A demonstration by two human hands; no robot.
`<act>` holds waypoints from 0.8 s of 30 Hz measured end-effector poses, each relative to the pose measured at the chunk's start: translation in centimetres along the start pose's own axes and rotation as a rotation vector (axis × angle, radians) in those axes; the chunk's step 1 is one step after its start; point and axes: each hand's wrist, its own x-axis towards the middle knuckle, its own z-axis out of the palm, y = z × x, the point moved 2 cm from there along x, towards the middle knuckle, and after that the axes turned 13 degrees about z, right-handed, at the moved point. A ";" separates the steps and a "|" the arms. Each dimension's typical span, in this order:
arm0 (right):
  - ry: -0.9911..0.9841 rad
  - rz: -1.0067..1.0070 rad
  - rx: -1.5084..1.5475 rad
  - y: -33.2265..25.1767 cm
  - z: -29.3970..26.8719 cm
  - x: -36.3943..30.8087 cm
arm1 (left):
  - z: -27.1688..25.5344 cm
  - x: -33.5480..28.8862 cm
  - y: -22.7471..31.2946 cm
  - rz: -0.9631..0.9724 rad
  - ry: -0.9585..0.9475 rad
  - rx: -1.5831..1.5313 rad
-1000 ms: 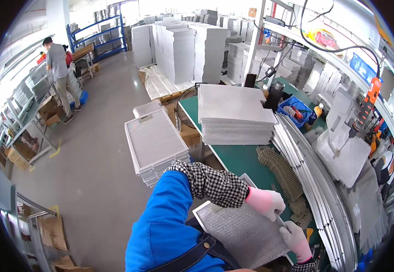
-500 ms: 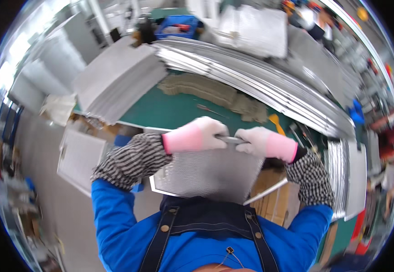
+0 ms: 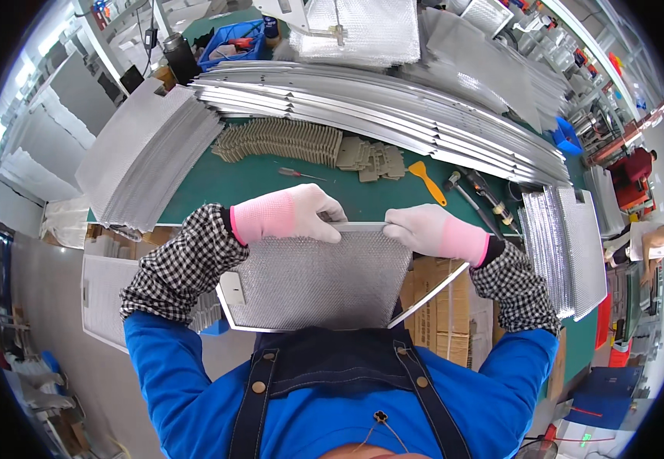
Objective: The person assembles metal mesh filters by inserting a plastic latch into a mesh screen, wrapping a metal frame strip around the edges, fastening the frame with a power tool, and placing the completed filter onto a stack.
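A silver mesh panel leans against the dark apron in front of me, with a white metal frame strip along its left and lower edges. At its top edge, my left hand, in a white and pink glove, is closed with the thumb on the near face. My gloved right hand pinches the same edge near the right corner. A loose-looking white frame strip slants out from the panel's lower right. The fingers behind the panel are hidden. A small white corner piece shows at the left edge.
Beyond the hands, a green table bears a screwdriver, a yellow scraper, a hammer and rows of beige clips. Long metal strips lie behind. Panel stacks flank both sides. Cardboard sits below.
My hands have moved apart along the panel's top edge; earlier they were close together over a small grey piece. The view has shifted, so the table things appear farther left.
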 end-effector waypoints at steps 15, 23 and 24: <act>0.031 0.021 0.355 5.0 1.9 -1.3 | 3.4 4.8 -0.4 0.049 0.205 0.103; 0.194 -0.072 0.356 4.1 2.0 -3.1 | 2.2 6.5 0.7 0.043 0.002 -0.006; 0.139 -0.034 0.316 3.8 1.6 -3.4 | 2.0 6.4 0.9 0.035 -0.096 -0.023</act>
